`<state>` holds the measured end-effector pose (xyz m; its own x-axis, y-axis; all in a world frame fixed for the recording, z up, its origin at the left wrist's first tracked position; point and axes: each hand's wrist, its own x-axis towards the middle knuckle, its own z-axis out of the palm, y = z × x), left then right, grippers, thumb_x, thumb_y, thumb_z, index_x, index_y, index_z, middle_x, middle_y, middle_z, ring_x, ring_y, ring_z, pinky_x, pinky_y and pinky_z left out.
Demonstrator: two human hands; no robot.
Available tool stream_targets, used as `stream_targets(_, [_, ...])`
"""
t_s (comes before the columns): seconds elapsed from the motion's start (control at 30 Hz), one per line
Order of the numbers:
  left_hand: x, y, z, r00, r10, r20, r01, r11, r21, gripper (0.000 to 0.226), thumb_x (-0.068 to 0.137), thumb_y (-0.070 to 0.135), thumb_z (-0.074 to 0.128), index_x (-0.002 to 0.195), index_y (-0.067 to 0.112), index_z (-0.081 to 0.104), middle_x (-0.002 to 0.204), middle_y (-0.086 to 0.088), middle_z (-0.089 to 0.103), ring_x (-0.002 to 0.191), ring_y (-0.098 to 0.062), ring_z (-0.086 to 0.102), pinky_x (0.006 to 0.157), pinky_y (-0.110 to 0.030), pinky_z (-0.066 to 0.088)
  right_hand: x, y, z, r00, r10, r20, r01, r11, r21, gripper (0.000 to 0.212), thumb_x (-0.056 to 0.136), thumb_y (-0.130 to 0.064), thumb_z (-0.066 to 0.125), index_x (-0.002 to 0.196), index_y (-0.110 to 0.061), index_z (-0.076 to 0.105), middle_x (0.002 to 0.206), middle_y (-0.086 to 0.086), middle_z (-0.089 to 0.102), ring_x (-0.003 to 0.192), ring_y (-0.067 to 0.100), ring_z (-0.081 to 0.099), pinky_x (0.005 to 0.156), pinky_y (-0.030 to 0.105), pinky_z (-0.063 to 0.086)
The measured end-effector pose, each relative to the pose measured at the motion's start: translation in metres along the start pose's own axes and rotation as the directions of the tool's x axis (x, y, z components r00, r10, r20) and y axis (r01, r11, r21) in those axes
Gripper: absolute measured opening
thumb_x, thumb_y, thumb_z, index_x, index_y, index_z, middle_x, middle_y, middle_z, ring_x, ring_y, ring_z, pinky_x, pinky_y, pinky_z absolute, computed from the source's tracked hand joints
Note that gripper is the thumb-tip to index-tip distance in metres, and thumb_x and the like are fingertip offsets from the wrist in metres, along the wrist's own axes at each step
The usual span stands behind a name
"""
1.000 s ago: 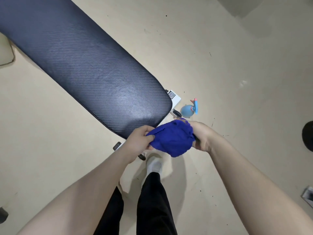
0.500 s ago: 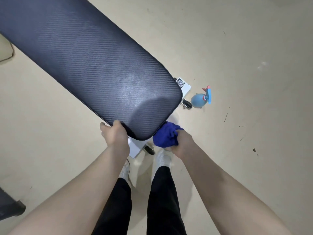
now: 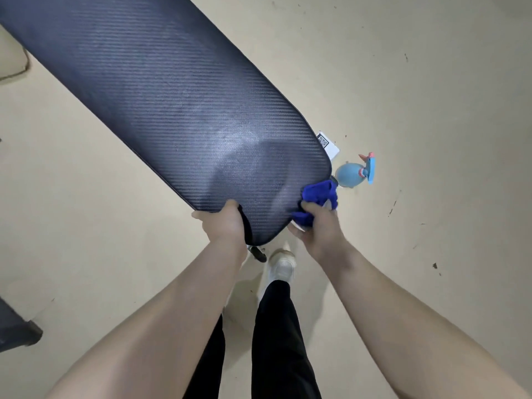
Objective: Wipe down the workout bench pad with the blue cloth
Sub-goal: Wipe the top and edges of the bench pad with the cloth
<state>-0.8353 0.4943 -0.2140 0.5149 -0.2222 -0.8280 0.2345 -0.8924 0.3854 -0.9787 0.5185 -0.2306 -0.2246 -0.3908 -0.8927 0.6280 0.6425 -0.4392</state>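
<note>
- The bench pad (image 3: 172,110) is long and dark, with a woven texture. Its long axis runs from the near rounded end, just in front of the person, away to the upper left.
- The right hand (image 3: 319,228) is clenched around the bunched blue cloth (image 3: 318,197) and presses it on the right corner of the near end, at the pad's edge.
- The left hand (image 3: 224,223) grasps the near end of the pad at its left corner, fingers curled over the edge — I judge it steadies the pad.
- The unwiped surface lies up and to the left from the cloth, so the coming strokes must probably go along the long axis, away from the body. The right hand is the one on the cloth.
- A light blue spray bottle (image 3: 352,174) lies on the floor (image 3: 431,82) just beside the cloth — not touched by any hand.
- The wiping seems only at its start.
</note>
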Motion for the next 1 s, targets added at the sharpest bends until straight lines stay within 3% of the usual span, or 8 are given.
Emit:
stream_targets(0.17, [0.002, 0.007, -0.002, 0.999, -0.045, -0.001, 0.045, 0.998, 0.035, 0.06, 0.082, 0.018, 0.056, 0.134, 0.007, 0.027, 0.133, -0.013, 0.047, 0.102, -0.027, 0.049, 0.098, -0.037, 0.042, 0.003, 0.004, 0.004, 0.996, -0.003, -0.086, 0.008, 0.998, 0.055, 0.038, 0.085, 0.014, 0.03, 0.084, -0.019, 0.05, 0.067, 0.007, 0.048, 0.052, 0.019, 0.048, 0.057, 0.032, 0.044])
stream_targets(0.27, [-0.002, 0.013, 0.003, 0.993, 0.109, -0.047, -0.098, 0.977, 0.187, 0.082, 0.082, 0.022, 0.057, 0.148, 0.011, 0.01, 0.156, -0.009, 0.011, 0.135, -0.027, 0.031, 0.113, -0.039, 0.026, 0.024, -0.025, 0.006, 0.983, -0.08, -0.168, 0.1, 0.989, 0.11, 0.037, 0.087, 0.01, 0.034, 0.102, -0.019, 0.05, 0.081, 0.003, 0.053, 0.067, 0.016, 0.05, 0.062, 0.033, 0.047])
stream_targets(0.33, [-0.013, 0.021, 0.009, 0.923, 0.379, 0.073, -0.367, 0.804, 0.469, 0.085, 0.084, 0.021, 0.055, 0.151, 0.02, 0.004, 0.159, -0.008, -0.009, 0.146, -0.026, 0.004, 0.12, -0.039, 0.009, 0.033, -0.042, 0.007, 0.971, -0.172, -0.168, 0.179, 0.984, 0.027, 0.035, 0.088, 0.006, 0.039, 0.101, -0.023, 0.052, 0.081, -0.001, 0.053, 0.066, 0.013, 0.048, 0.061, 0.029, 0.045])
stream_targets(0.4, [-0.024, 0.03, 0.017, 0.762, 0.554, 0.335, -0.615, 0.456, 0.643, 0.074, 0.086, 0.02, 0.054, 0.15, 0.026, 0.017, 0.159, -0.009, -0.012, 0.146, -0.027, -0.007, 0.118, -0.039, 0.0, 0.039, -0.051, 0.008, 0.946, -0.293, -0.137, 0.261, 0.942, -0.211, 0.029, 0.089, -0.001, 0.043, 0.083, -0.026, 0.056, 0.073, -0.004, 0.052, 0.064, 0.014, 0.046, 0.06, 0.029, 0.044])
stream_targets(0.5, [-0.035, 0.049, 0.035, 0.616, 0.502, 0.606, -0.754, 0.155, 0.638, 0.062, 0.088, 0.022, 0.051, 0.145, 0.027, 0.03, 0.16, -0.005, -0.005, 0.147, -0.024, -0.008, 0.117, -0.038, 0.0, 0.038, -0.055, 0.0, 0.909, -0.412, -0.058, 0.309, 0.763, -0.568, 0.023, 0.088, -0.019, 0.049, 0.068, -0.029, 0.053, 0.069, -0.005, 0.054, 0.07, 0.019, 0.05, 0.07, 0.038, 0.046])
stream_targets(0.77, [-0.004, 0.127, 0.075, 0.394, 0.431, 0.812, -0.799, -0.275, 0.534, 0.054, 0.096, 0.023, 0.041, 0.148, 0.023, 0.025, 0.159, -0.003, 0.014, 0.147, -0.025, 0.005, 0.117, -0.04, 0.007, 0.047, -0.094, 0.03, 0.912, -0.393, 0.12, 0.323, 0.507, -0.799, 0.014, 0.09, -0.022, 0.049, 0.097, -0.017, 0.059, 0.083, 0.003, 0.059, 0.08, 0.023, 0.054, 0.072, 0.03, 0.04])
stream_targets(0.87, [0.021, 0.17, 0.089, 0.312, 0.384, 0.869, -0.773, -0.43, 0.467, 0.051, 0.098, 0.023, 0.038, 0.147, 0.021, 0.026, 0.158, -0.003, 0.017, 0.146, -0.027, 0.006, 0.117, -0.04, 0.008, 0.064, -0.111, 0.084, 0.89, -0.41, 0.199, 0.347, 0.328, -0.879, 0.013, 0.091, -0.018, 0.045, 0.087, -0.017, 0.058, 0.082, 0.003, 0.055, 0.078, 0.024, 0.049, 0.067, 0.028, 0.034])
stream_targets(1.0, [0.059, 0.231, 0.104, 0.287, 0.261, 0.922, -0.687, -0.614, 0.388, 0.048, 0.099, 0.029, 0.035, 0.146, 0.023, 0.029, 0.156, -0.004, 0.024, 0.145, -0.03, 0.011, 0.117, -0.042, 0.007, 0.077, -0.116, 0.139, 0.861, -0.457, 0.222, 0.377, 0.282, -0.882, 0.016, 0.086, -0.018, 0.046, 0.07, -0.023, 0.046, 0.082, 0.002, 0.051, 0.076, 0.024, 0.049, 0.063, 0.028, 0.031])
